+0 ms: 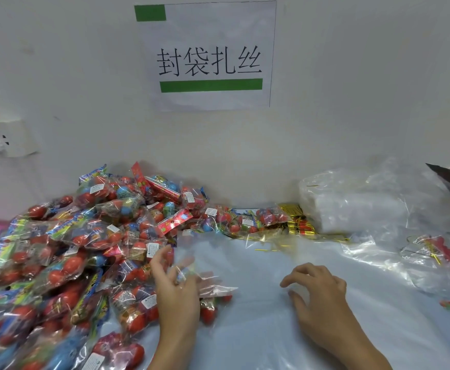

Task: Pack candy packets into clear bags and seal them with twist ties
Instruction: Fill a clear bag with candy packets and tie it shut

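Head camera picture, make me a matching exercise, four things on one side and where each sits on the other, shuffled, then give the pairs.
Things:
1. candy packets
2. gold twist ties
3. stack of clear bags
4. paper sign

Places:
A. on the wall, top centre
B. heaped on the left of the table
C. at the back right of the table
D. by the wall, between the heap and the bag stack

Pairs: 1-B, 2-D, 3-C, 4-A

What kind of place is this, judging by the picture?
Probably a small hand-packing workstation: a printed sign on the wall, a big heap of candy packets, gold twist ties and a stack of clear bags on the table.
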The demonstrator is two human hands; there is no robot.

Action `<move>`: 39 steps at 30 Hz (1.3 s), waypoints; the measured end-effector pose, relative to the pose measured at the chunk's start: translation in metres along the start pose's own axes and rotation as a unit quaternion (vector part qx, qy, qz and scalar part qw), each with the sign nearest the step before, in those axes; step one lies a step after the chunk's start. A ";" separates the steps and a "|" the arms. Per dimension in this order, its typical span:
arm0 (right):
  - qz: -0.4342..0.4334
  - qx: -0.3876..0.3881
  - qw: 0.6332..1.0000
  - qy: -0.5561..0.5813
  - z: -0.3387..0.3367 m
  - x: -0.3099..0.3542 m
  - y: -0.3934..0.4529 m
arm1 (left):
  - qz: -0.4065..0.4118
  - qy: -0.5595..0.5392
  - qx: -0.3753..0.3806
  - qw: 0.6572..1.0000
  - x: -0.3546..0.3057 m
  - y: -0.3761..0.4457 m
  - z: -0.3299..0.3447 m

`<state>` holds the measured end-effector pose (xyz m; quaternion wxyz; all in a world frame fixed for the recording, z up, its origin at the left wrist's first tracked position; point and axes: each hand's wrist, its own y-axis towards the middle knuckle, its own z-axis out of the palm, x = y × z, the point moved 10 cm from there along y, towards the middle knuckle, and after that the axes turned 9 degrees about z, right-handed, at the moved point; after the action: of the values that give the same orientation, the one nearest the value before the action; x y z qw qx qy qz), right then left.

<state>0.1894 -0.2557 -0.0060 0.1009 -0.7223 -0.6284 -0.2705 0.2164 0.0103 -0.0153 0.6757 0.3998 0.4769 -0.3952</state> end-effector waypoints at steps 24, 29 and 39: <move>0.071 -0.083 0.991 0.082 -0.020 -0.012 0.002 | 0.017 -0.020 0.003 1.000 -0.005 -0.002 -0.004; -0.018 -0.024 0.997 0.074 -0.008 0.021 -0.007 | 0.044 -0.003 0.022 0.999 -0.010 -0.008 0.006; -0.109 -0.050 0.974 0.194 0.006 0.061 -0.025 | 0.155 0.055 0.120 0.979 -0.024 -0.030 0.043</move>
<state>0.1714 -0.1957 0.0159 0.1541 -0.5875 -0.6575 -0.4459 0.1971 -0.0370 0.0130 0.6489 0.5679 0.3945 -0.3175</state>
